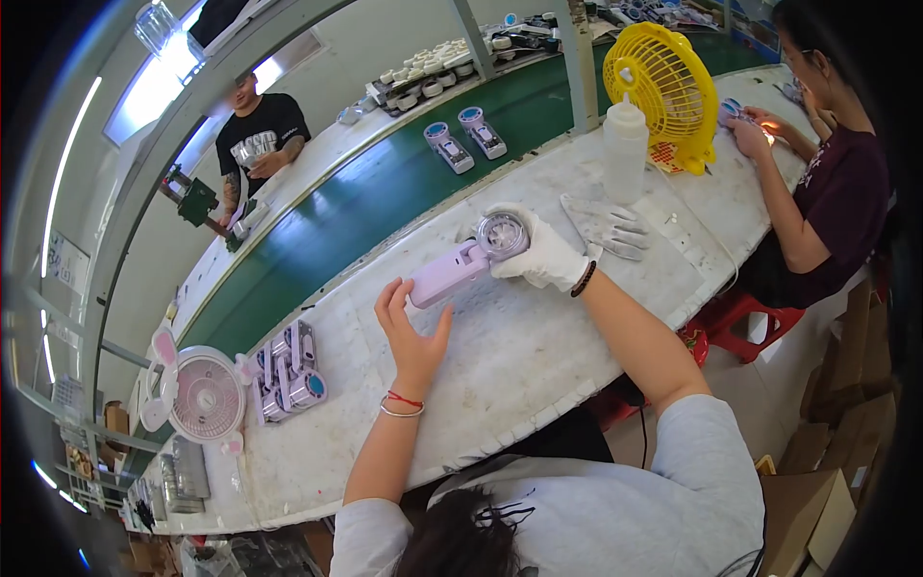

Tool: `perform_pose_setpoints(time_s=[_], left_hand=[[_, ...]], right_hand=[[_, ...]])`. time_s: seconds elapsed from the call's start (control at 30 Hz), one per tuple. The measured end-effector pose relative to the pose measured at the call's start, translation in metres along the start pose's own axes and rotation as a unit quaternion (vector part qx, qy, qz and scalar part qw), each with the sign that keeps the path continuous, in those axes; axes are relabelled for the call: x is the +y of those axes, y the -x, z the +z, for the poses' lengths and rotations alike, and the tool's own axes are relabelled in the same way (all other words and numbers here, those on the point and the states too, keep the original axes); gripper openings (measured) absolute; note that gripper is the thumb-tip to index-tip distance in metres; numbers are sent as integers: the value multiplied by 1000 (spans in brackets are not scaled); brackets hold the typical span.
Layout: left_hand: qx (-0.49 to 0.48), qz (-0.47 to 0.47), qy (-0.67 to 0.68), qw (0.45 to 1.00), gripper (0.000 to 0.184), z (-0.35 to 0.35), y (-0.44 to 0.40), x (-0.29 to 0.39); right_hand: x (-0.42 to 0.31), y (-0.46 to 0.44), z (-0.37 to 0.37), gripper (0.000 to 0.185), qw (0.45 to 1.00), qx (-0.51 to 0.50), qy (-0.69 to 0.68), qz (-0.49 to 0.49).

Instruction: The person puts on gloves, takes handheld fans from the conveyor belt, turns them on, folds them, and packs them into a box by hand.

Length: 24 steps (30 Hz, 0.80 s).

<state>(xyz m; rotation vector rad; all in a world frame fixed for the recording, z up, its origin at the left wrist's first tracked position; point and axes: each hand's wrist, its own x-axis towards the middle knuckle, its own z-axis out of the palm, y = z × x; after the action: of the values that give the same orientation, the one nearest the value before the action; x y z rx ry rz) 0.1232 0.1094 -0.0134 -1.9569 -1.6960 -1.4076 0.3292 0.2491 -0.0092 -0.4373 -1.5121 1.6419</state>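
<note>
A handheld fan [447, 277] with a lilac handle and a round silvery head is held slantwise above the worktable. My right hand [550, 254], in a white glove, grips it around the head. At the lower end of the handle is my left hand [413, 337], bare, with its fingers and thumb apart; the fingertips seem to touch the handle's end. Just beyond my right wrist, a loose white glove [608, 227] lies on the table. Several more handheld fans [291, 373] are bunched together to the left of my left hand.
Behind the gloves stand a white squeeze bottle [625, 154] and a yellow fan [663, 96]. A bunny-eared fan [207, 394] stands at left. Two devices ride on the green conveyor belt [356, 202]. Co-workers sit to the right [836, 192] and across the belt [260, 139].
</note>
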Motion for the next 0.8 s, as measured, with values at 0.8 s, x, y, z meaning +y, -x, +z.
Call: perform_pose_setpoints(time_s=[0.8], left_hand=[[-22, -198, -31, 979, 34, -114, 22, -30]], right_hand=[[-1, -4, 5, 40, 995, -65, 46, 62]])
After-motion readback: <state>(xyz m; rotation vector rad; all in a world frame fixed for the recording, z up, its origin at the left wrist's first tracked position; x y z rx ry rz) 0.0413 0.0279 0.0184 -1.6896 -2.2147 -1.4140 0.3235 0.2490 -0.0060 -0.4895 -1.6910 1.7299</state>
